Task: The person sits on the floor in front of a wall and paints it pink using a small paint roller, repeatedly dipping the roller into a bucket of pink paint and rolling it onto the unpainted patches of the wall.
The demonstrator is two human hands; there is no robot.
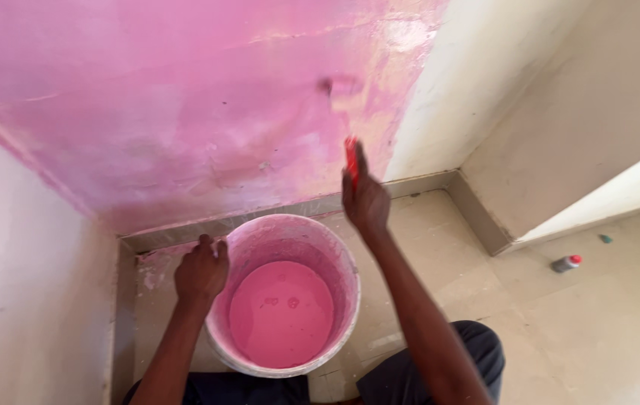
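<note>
Down at the left, the left hand [201,268] is closed over the rim of the bucket [338,259], fingers curled on its edge beside the wall. That bucket sits on the tiled floor [560,330] between the person's knees, close against the base of the pink wall [185,97], and is partly filled with pink paint [281,315], its inner sides smeared the same colour. Steadying it there seems sensible: it should not tip or slide while the other arm is at work.

Further right, the right hand [365,199] is raised and clamped on the red handle [351,159] of a paint roller [344,88], whose blurred head lies against the wall near the edge of the painted patch, where pink gives way to bare cream plaster. Judging by that edge, even pressure and overlapping strokes would blend the streaks, and stopping short of the corner would keep the neighbouring cream wall clean.

Well apart on the floor at far right lies a small bottle [566,263] with a red cap.
</note>
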